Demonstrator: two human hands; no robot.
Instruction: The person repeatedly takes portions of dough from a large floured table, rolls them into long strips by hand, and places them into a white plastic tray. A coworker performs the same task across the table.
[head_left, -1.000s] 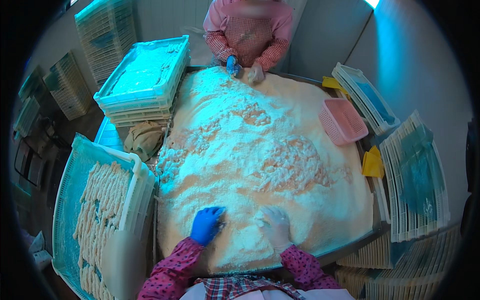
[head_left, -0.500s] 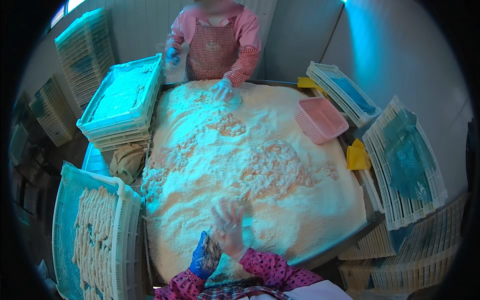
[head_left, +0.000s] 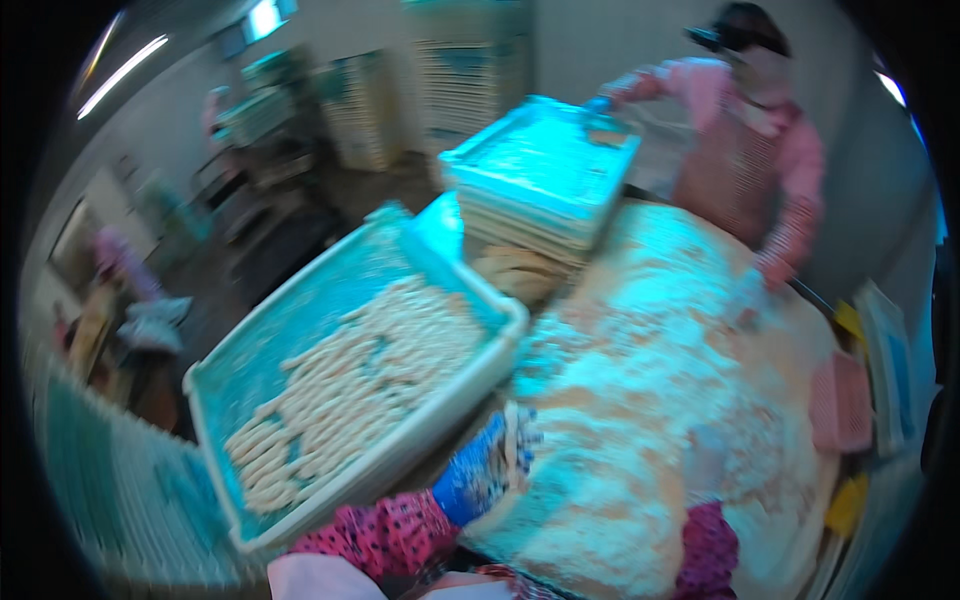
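My left hand [head_left: 472,475], in a blue glove dusted with white, is beside the near right edge of a white tray [head_left: 355,490]. Its fingers are closed around a pale powder-coated strip [head_left: 512,440], partly hidden and blurred. Rows of similar pale strips [head_left: 385,345] lie on the tray's blue-green liner. Over the heap of white powder [head_left: 610,500] is my right hand [head_left: 705,465], in a pale see-through glove. Motion smears its fingers. Lumpy pale pieces [head_left: 755,430] lie in the powder near it.
Stacked trays [head_left: 540,205] stand beyond the strip tray, with a tan cloth bundle [head_left: 520,272] below them. Across the heap a co-worker [head_left: 740,150] touches the stack and the powder. At right are a pink basket [head_left: 840,400] and a yellow cloth [head_left: 848,505].
The view has swung left toward the strip tray. My hands, together over the powder before, are now apart: the left beside the tray, the right over the heap. The co-worker's blue-gloved hand now touches the stacked trays.
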